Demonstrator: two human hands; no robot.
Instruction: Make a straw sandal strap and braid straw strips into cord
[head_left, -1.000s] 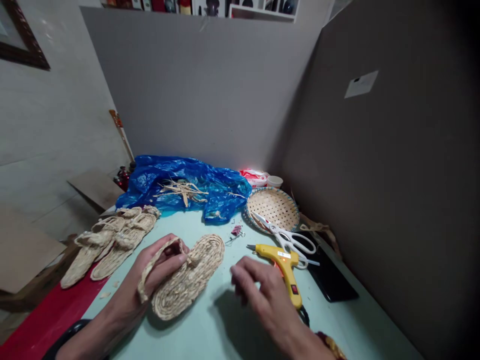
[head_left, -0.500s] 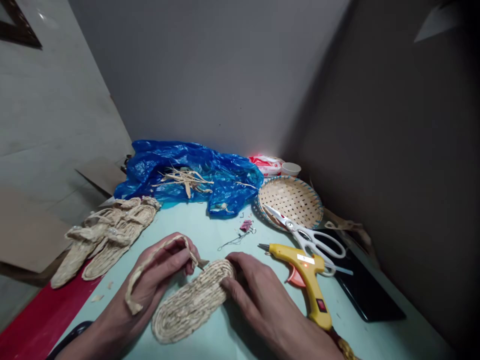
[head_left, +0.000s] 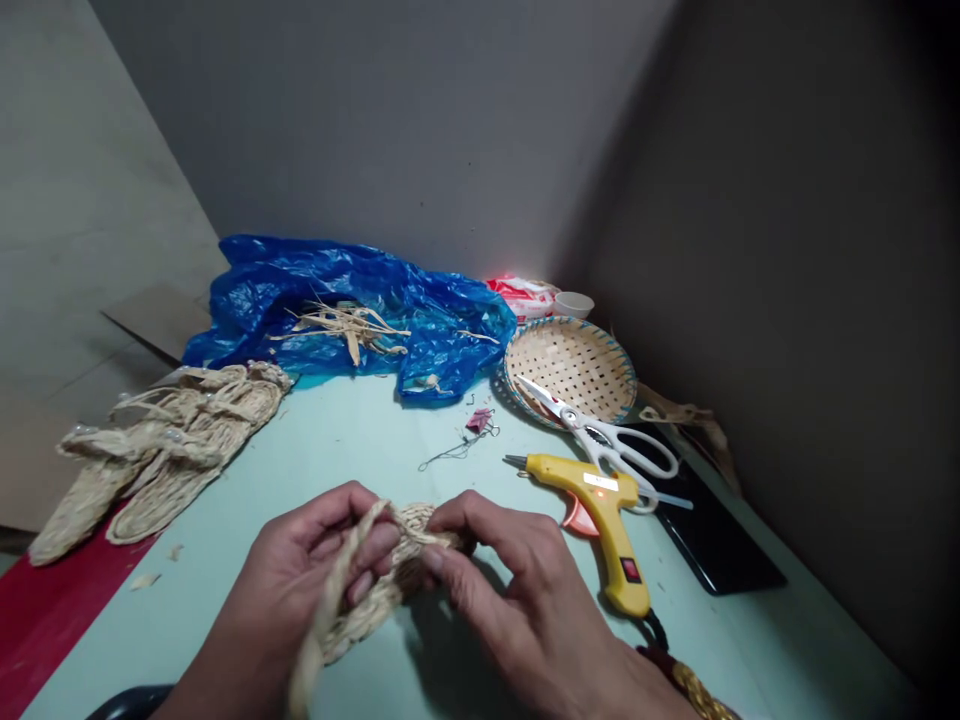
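Note:
Between my hands is an oval sole of braided straw [head_left: 366, 612], partly covered by the fingers. My left hand [head_left: 322, 560] pinches a twisted straw cord [head_left: 337, 580] beside the sole's far end; the cord's tail hangs toward me, blurred. My right hand [head_left: 502, 590] grips the far right end of the sole between thumb and fingers. A yellow glue gun [head_left: 611, 520] with a lit orange light lies right of my right hand. White-handled scissors [head_left: 600, 435] rest partly on a round woven basket [head_left: 570, 370].
Finished-looking straw sandals [head_left: 172, 450] lie at the left edge. A blue plastic bag [head_left: 442, 310] with loose straw strips [head_left: 349, 325] spreads along the wall. A black phone-like slab [head_left: 720, 540] lies at right. A small pink piece and wire [head_left: 478, 420] sit mid-table.
My left hand has come against the sole, bringing the cord to its far end. The sole is tilted and more covered by my hands. The view has shifted slightly.

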